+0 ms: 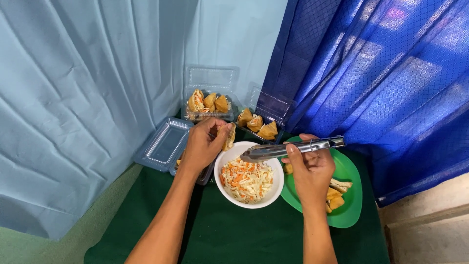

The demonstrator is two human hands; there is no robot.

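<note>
My right hand (311, 168) grips metal tongs (288, 149) that lie across the far rim of a white bowl (276, 193) filled with shredded cabbage and carrot salad (246, 180). My left hand (205, 144) holds a fried golden pastry (229, 138) over an open clear plastic box (161, 146), just left of the bowl. Under my right hand stands a green plate (349, 171) with several fried pieces (336, 193).
Two more clear plastic boxes hold fried pastries: one at the back (209, 103), one right of it (257, 124). All stand on a dark green cloth (229, 234). A light blue curtain (88, 88) hangs left, a dark blue one (391, 83) right.
</note>
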